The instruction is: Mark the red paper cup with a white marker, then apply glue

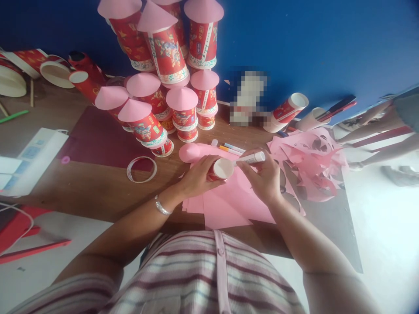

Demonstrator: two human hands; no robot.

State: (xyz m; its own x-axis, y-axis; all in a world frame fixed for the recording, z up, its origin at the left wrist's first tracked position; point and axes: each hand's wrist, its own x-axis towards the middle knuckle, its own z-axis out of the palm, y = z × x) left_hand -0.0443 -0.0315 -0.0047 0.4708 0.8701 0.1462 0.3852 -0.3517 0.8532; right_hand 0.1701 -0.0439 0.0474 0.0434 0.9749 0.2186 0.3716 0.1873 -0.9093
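Observation:
My left hand (198, 174) is wrapped round a small red paper cup (224, 168), its white open end facing up toward me. A slim white tube (254, 158) with print on its side is pinched in my right hand (266, 179). Its narrow tip points left at the cup's rim; whether it touches I cannot tell. Below both hands lie sheets of pink paper (225, 211). Just behind them are a yellow-and-white pen (229, 151) and a small pale cap (214, 142).
Several red cup lanterns with pink cone tops (182, 99) stand stacked behind my hands. Pink paper scraps (316, 161) lie at right, near a pen holder (310, 120). A white ring (142, 169) and a white box (34, 161) are at left. Another person's legs (376, 126) show at right.

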